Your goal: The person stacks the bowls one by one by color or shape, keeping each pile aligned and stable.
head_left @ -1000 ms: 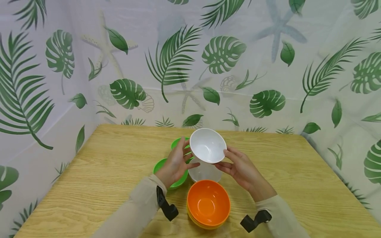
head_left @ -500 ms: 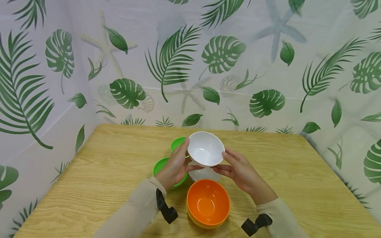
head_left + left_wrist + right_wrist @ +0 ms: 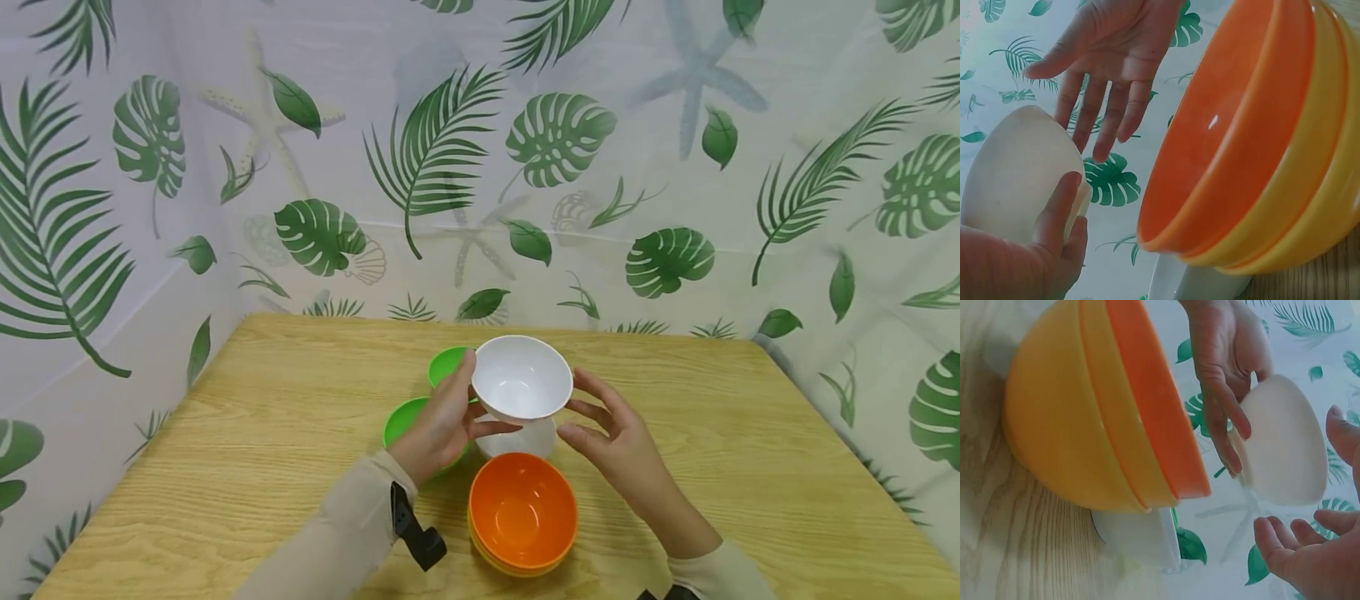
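In the head view my left hand [image 3: 438,421] grips a white bowl [image 3: 522,379] by its left side, thumb at the rim and fingers beneath. The bowl is raised and its inside tips towards me. My right hand [image 3: 618,446] is spread beside the bowl's right edge, and the left wrist view shows a gap between its fingers and the bowl [image 3: 1016,169]. Below the raised bowl, a second white bowl [image 3: 517,440] stands on the table, partly hidden. Nearest to me is an orange bowl [image 3: 522,510], nested on top of yellow bowls [image 3: 1054,419].
Two green bowls stand left of the white ones: a far green bowl [image 3: 446,363] and a near green bowl [image 3: 402,417], the latter partly behind my left hand. All are on a wooden table [image 3: 300,400], with a leaf-print sheet [image 3: 450,167] hanging behind it.
The white bowl has come down slightly, and my left hand has closed more firmly on its side. My right hand has let go of the rim and moved off to the right, fingers spreading.
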Available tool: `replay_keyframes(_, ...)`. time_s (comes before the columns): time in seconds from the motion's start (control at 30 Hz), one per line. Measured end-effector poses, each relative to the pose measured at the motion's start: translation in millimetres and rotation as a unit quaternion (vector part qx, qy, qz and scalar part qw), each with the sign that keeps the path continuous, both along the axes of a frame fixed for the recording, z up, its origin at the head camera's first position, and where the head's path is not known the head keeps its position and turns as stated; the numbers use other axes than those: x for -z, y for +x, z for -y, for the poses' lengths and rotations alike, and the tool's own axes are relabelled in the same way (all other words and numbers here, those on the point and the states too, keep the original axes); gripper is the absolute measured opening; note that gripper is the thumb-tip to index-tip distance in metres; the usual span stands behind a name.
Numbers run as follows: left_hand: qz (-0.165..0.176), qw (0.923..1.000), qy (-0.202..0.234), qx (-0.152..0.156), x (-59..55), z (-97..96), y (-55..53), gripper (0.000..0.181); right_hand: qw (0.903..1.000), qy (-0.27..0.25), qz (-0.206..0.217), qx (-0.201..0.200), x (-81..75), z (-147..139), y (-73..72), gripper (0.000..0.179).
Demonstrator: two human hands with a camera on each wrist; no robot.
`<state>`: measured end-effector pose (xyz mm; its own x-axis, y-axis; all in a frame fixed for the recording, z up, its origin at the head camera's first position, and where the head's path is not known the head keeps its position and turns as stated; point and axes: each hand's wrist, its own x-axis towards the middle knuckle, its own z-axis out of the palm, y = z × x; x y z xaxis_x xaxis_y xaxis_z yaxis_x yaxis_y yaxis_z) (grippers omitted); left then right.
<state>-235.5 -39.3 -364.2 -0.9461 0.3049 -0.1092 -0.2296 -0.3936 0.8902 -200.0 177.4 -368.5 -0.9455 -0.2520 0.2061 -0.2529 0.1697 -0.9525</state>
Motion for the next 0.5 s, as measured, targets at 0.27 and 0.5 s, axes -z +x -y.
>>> replay_keyframes(0.27,0.003,0.9997,-0.004,-0.025,-1.9,-5.2,6.7,0.051,0.9961,0.039,-0.036,0.070,0.3,20,7.3,0.080)
replay_keyframes(0.5,-0.015,0.9995,-0.026,-0.011,-3.4,-5.7,13.3,0.052,0.9879,0.068,-0.064,0.124,0.0,25,10.4,0.082)
